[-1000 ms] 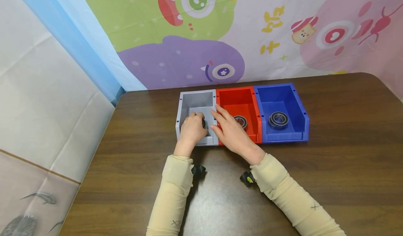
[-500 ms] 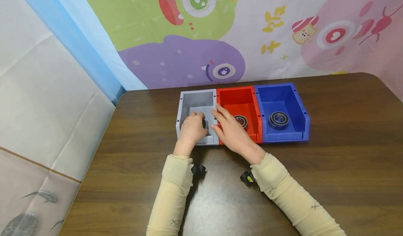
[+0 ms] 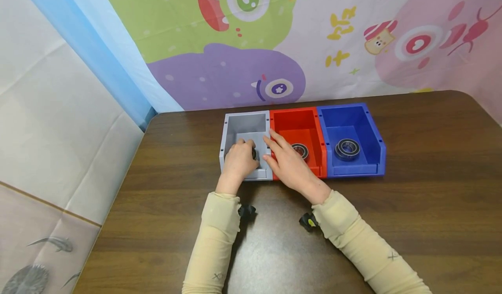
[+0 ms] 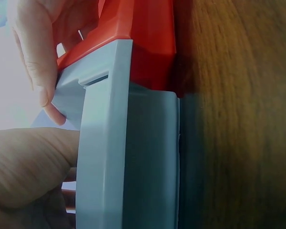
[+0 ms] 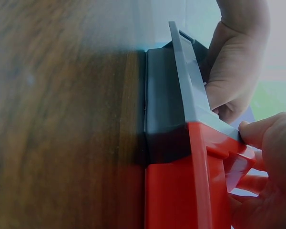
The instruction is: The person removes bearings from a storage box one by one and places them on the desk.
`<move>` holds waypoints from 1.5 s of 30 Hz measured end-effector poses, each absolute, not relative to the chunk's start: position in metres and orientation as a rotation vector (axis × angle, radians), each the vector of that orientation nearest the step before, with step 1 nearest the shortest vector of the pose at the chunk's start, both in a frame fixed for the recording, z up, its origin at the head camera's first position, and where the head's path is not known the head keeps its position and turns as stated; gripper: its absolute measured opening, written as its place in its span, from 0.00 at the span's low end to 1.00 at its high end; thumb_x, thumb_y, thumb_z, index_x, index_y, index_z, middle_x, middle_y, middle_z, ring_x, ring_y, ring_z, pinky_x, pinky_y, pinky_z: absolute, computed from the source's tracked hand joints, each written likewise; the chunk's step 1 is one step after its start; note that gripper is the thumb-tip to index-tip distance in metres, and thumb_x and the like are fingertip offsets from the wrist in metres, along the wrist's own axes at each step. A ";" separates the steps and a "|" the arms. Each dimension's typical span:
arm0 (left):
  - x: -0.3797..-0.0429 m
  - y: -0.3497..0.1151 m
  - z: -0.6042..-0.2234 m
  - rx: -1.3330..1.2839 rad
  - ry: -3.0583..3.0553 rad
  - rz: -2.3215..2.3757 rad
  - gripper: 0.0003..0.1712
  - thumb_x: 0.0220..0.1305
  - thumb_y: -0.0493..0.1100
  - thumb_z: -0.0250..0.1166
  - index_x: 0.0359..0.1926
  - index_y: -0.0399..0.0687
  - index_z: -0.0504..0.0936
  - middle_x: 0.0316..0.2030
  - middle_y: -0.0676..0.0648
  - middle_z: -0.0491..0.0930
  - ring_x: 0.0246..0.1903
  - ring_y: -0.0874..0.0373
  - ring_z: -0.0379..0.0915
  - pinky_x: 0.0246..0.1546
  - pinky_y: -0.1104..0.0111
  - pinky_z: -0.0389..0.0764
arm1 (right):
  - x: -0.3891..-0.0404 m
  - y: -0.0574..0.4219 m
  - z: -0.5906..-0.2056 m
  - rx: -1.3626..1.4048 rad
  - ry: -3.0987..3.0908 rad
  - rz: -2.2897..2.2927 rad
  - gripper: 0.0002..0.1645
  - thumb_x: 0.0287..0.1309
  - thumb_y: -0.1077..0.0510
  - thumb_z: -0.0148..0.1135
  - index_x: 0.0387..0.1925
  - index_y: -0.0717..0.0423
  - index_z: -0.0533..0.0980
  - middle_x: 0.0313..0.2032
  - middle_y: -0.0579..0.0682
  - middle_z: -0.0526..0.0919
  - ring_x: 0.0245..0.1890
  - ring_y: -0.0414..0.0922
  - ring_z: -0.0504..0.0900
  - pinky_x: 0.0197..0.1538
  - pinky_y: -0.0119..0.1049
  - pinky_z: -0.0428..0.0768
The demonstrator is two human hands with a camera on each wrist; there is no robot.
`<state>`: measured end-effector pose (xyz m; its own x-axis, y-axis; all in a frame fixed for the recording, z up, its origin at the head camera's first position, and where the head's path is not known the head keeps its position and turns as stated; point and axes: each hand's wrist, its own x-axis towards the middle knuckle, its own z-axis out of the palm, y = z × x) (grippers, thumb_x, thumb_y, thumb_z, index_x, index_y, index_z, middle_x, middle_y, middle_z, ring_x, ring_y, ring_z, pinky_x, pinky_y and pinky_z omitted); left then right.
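A large, wrinkled cloth backdrop printed with green, purple and pink cartoon creatures hangs behind the work, with a pale panel at the left. In front stretches a dark brown wood-grain table with rounded far corners. Near its far edge, three open-topped plastic bins stand side by side and touching: a light grey bin on the left, a red bin in the middle and a bright blue bin on the right.

Two arms in cream fabric sleeves reach forward over the table. The right hand rests across the joined walls of the grey and red bins, its fingers spread and fairly straight, thumb on the grey rim; it carries nothing. The left hand reaches down into the grey bin, fingers and thumb curled round a dark ring-shaped bearing, mostly hidden by the hand; whether it is lifted off the floor cannot be told.

A dark metal-rimmed bearing lies in the red bin, partly behind the right hand. In the blue bin, black-and-silver bearing rings appear stacked slightly off-centre. Small black devices sit at the cuffs.
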<state>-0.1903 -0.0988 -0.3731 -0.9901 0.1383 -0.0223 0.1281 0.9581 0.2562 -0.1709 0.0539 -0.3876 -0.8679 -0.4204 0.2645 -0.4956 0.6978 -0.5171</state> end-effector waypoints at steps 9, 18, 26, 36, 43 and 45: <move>-0.189 -0.099 -0.369 0.200 3.080 0.391 0.26 0.47 0.43 0.67 0.49 0.42 0.76 0.44 0.39 0.75 0.42 0.44 0.74 0.39 0.55 0.77 | -0.172 0.054 -0.387 0.753 -2.784 0.903 0.33 0.63 0.49 0.50 0.66 0.56 0.58 0.68 0.54 0.53 0.66 0.50 0.58 0.64 0.45 0.62; -0.187 -0.099 -0.366 0.201 3.068 0.384 0.26 0.47 0.44 0.67 0.50 0.42 0.76 0.44 0.39 0.75 0.42 0.44 0.74 0.40 0.55 0.76 | -0.170 0.054 -0.388 0.745 -2.801 0.901 0.34 0.63 0.48 0.50 0.67 0.55 0.57 0.69 0.53 0.52 0.66 0.50 0.57 0.64 0.44 0.61; -0.186 -0.100 -0.363 0.216 3.093 0.408 0.25 0.47 0.45 0.66 0.48 0.41 0.76 0.44 0.39 0.75 0.42 0.43 0.74 0.41 0.55 0.76 | -0.170 0.054 -0.388 0.753 -2.793 0.889 0.33 0.63 0.49 0.49 0.67 0.56 0.57 0.69 0.54 0.52 0.66 0.50 0.57 0.64 0.44 0.61; -0.184 -0.099 -0.360 0.230 3.101 0.376 0.25 0.47 0.46 0.66 0.47 0.41 0.77 0.43 0.40 0.75 0.41 0.44 0.74 0.39 0.56 0.76 | -0.171 0.054 -0.388 0.755 -2.790 0.882 0.33 0.63 0.49 0.50 0.66 0.57 0.57 0.68 0.54 0.53 0.66 0.51 0.58 0.64 0.44 0.61; -0.183 -0.099 -0.358 0.233 3.116 0.373 0.24 0.46 0.47 0.66 0.46 0.41 0.77 0.42 0.40 0.75 0.40 0.44 0.74 0.38 0.56 0.76 | -0.171 0.054 -0.387 0.756 -2.788 0.887 0.33 0.63 0.49 0.49 0.66 0.57 0.57 0.68 0.54 0.52 0.66 0.50 0.58 0.63 0.44 0.62; -0.183 -0.099 -0.357 0.227 3.114 0.373 0.24 0.46 0.47 0.66 0.46 0.41 0.77 0.42 0.40 0.75 0.40 0.44 0.74 0.38 0.56 0.76 | -0.170 0.054 -0.388 0.754 -2.792 0.890 0.33 0.63 0.49 0.49 0.66 0.56 0.57 0.68 0.54 0.52 0.65 0.49 0.59 0.62 0.44 0.64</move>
